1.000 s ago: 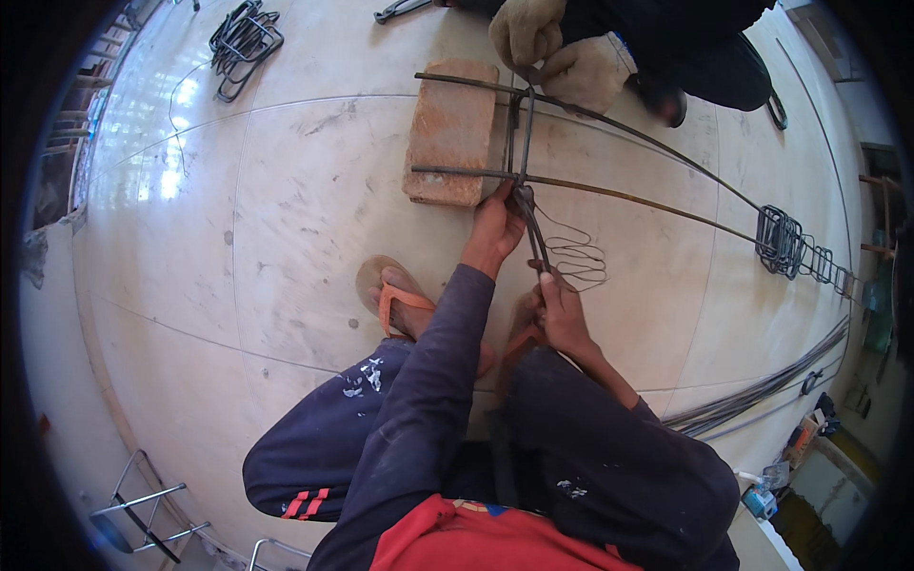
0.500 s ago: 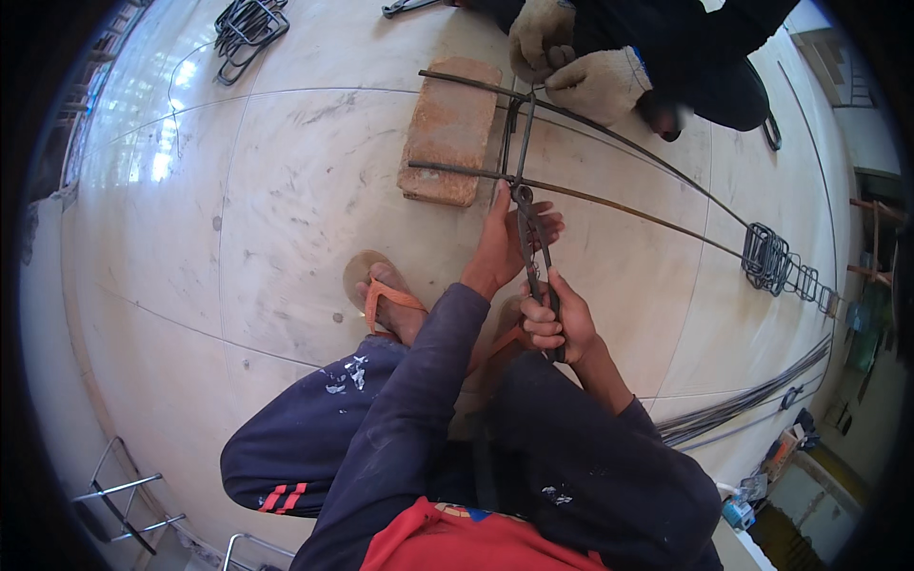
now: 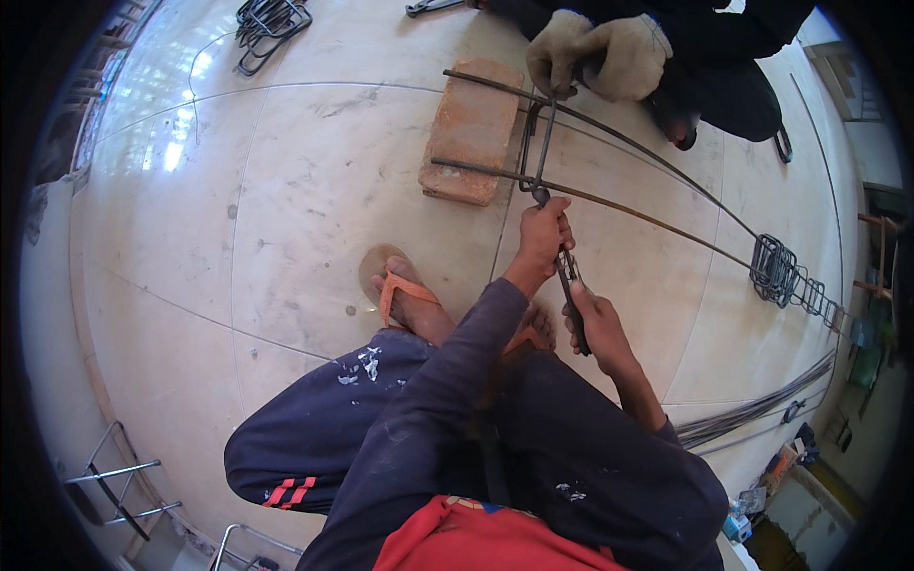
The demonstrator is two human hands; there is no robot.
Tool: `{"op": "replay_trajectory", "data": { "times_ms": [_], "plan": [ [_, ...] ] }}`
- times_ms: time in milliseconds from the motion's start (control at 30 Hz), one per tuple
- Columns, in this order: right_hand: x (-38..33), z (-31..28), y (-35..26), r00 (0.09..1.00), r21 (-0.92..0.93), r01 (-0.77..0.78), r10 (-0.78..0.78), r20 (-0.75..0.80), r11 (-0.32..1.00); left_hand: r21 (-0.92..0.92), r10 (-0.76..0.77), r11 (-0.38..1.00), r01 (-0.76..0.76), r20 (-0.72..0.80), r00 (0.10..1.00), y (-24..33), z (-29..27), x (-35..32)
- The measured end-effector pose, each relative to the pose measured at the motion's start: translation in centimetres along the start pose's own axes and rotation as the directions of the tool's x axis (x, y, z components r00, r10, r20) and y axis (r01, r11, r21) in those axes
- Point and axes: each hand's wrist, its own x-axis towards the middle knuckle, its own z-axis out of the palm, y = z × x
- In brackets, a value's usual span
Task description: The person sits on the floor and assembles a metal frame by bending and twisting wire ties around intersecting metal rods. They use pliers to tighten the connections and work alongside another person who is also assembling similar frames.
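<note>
My left hand (image 3: 545,236) is wrapped round the upper part of dark pincers (image 3: 577,324), just below their head. My right hand (image 3: 602,333) grips the handles lower down. The head of the pincers meets the nearer steel bar (image 3: 624,207), where a bent rectangular stirrup (image 3: 546,143) crosses it; my fingers partly hide the jaws. A farther steel bar (image 3: 657,155) runs through the stirrup's other end. There a co-worker's gloved hands (image 3: 624,65) work close together at the joint. Both bars rest across a reddish brick (image 3: 473,133) near their left ends.
More stirrups (image 3: 773,271) are bunched along the bars at right. A stirrup pile (image 3: 269,29) lies at the far left. Thin rods (image 3: 752,409) lie on the right floor. My sandalled foot (image 3: 409,295) is left of the pincers. A metal-legged stool (image 3: 129,485) stands at lower left.
My left hand has gone from open beside the pincers' head to closed round them. The co-worker's gloved hands have drawn together over the far joint. The whole view has shifted slightly.
</note>
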Motion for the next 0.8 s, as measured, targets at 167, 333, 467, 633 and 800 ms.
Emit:
{"op": "replay_trajectory", "data": {
  "times_ms": [167,333,467,633,800],
  "plan": [
    [-0.6,2.3,1.4,0.788,-0.568,0.249,-0.505,-0.352,0.784,0.113,0.091,0.991,-0.078,-0.116,0.989,-0.5,0.6,0.0],
    [-0.6,1.7,1.1,0.893,-0.334,0.281,-0.373,-0.254,0.9,0.185,0.024,0.982,-0.023,-0.001,1.0,1.0,-2.0,-1.4],
    [0.2,2.0,1.0,0.947,-0.094,0.247,-0.261,-0.186,0.964,-0.232,0.037,0.972,-0.025,0.047,0.998,1.8,-4.9,-0.6],
    [3.5,4.3,5.0,0.888,-0.055,0.395,-0.396,-0.232,0.917,-0.297,0.059,0.954,-0.047,0.034,0.998,0.3,-5.4,3.4],
    [2.7,2.8,4.2,0.953,-0.251,0.259,-0.29,-0.093,0.933,-0.307,0.034,0.952,-0.005,0.09,0.995,0.9,-6.3,3.9]
  ]
}}
